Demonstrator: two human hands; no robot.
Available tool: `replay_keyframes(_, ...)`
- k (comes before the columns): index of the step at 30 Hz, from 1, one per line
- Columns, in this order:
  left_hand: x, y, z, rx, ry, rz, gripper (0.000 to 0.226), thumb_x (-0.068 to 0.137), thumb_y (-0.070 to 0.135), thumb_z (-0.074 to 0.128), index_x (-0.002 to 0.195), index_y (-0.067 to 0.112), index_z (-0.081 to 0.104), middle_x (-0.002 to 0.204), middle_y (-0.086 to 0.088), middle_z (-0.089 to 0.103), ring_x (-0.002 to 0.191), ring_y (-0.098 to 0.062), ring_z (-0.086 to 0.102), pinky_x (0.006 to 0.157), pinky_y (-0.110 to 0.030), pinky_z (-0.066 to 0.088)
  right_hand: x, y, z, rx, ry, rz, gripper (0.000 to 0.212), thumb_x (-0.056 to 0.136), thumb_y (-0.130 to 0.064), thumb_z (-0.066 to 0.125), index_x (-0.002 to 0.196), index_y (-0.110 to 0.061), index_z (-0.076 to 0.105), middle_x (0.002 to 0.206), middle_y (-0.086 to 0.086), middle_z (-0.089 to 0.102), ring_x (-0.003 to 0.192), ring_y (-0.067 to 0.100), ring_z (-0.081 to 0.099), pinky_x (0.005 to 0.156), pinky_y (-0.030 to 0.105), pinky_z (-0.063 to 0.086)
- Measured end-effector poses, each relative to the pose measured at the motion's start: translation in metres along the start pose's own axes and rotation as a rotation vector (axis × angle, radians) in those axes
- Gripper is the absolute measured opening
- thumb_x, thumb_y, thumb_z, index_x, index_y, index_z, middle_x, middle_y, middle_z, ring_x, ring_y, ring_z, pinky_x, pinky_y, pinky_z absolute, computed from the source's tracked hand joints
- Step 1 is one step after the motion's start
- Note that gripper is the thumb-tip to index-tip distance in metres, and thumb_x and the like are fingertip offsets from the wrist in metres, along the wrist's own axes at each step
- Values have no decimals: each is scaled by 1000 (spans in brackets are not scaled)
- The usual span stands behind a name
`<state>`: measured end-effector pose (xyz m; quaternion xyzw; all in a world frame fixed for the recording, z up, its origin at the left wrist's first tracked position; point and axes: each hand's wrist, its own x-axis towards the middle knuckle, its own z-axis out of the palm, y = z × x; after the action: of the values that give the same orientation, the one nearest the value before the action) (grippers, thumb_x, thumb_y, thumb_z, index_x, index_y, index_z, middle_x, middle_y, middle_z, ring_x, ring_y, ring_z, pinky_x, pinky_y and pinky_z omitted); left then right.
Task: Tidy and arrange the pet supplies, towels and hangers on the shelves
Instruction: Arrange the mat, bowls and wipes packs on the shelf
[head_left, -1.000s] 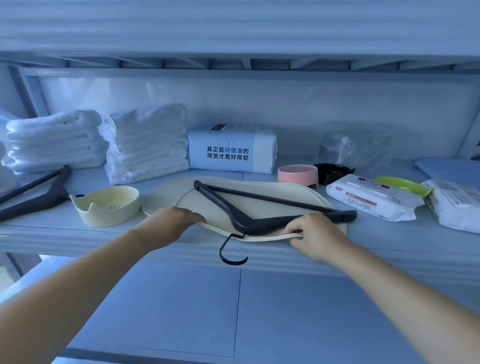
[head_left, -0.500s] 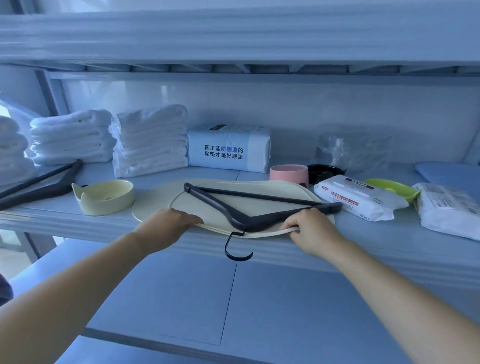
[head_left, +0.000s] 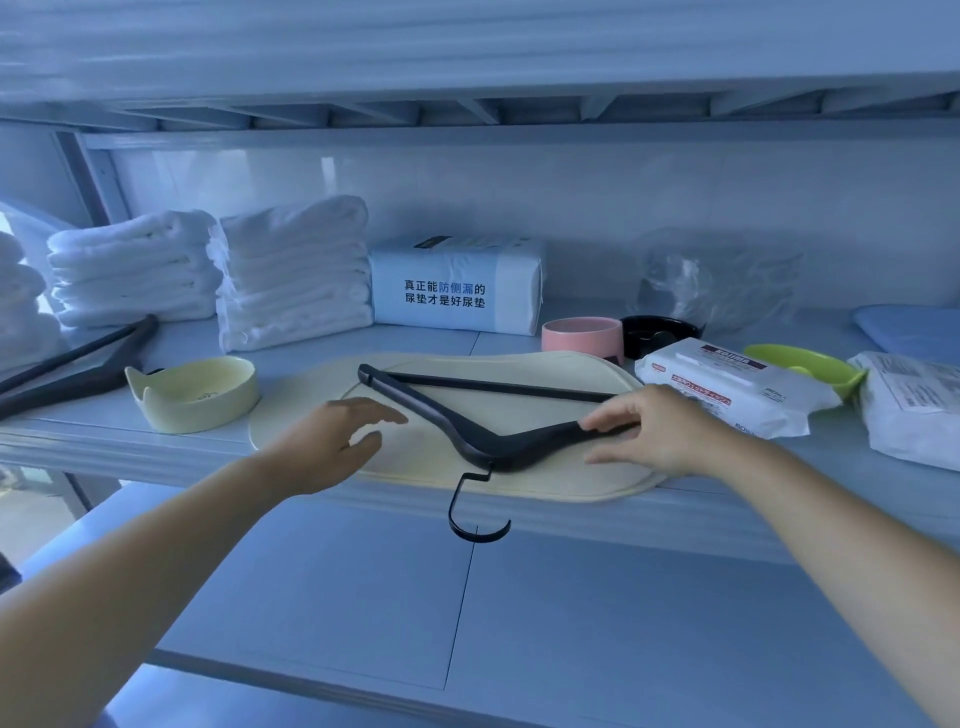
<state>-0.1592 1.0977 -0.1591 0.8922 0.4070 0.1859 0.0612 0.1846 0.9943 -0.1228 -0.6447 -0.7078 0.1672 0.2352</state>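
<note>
A black hanger lies on a cream oval mat at the shelf's front, its hook hanging over the edge. My left hand hovers open over the mat's left part, fingers spread. My right hand is open above the mat's right end, fingertips touching the hanger's right arm. Two stacks of white towels stand at the back left. A second black hanger lies at the far left.
On the shelf stand a cream pet bowl, a pad pack, a pink bowl, a black bowl, a wipes pack, a green scoop and a white bag. A lower shelf lies below.
Both hands have let go of the mat's front edge and lifted, fingers now spread. The mat lies flat. The right fingertips now rest on the hanger's arm.
</note>
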Motion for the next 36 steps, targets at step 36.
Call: replay_keyframes(36, 245, -35, 63, -65, -140, -38, 33, 88, 41, 58, 113, 20, 60, 109, -2, 51, 100, -18, 49, 81, -28, 39, 221, 56, 3, -402, 443, 280, 28, 84, -32, 67, 108, -19, 67, 114, 3, 65, 107, 24, 58, 86, 33, 48)
